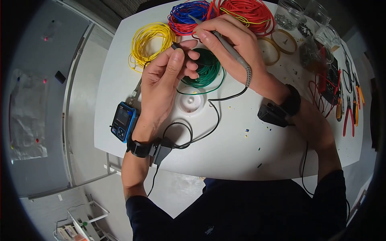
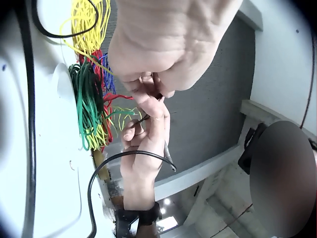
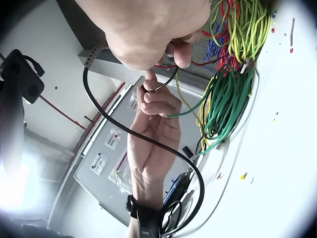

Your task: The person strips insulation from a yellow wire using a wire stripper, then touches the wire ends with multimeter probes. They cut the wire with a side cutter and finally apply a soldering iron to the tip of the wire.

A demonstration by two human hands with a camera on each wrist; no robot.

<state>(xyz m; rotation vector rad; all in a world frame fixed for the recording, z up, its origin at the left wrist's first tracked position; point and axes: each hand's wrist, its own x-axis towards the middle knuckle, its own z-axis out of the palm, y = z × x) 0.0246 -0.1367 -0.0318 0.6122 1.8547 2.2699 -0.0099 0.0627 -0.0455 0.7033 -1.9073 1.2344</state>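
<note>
- Grey and slim, a pen-like tool [image 1: 234, 52] is grasped in the right hand [image 1: 244, 49], its pointed tip past the fingers and its black cable [image 1: 231, 97] trailing from the back end.
- The left hand [image 1: 160, 86] pinches a small black piece [image 1: 175, 45] between thumb and fingers, just beside the right fingertips; its exact shape is too small to tell.
- Both the tool and the piece are above the far part of the white table [image 1: 225, 148], over the wire coils.
- Yellow wire [image 1: 141, 46] lies coiled left of the green wire [image 1: 204, 79].
- A white round dish [image 1: 197, 108] sits near the green wire, nearer the person.
- A blue-edged meter [image 1: 123, 121] lies near the left wrist.
</note>
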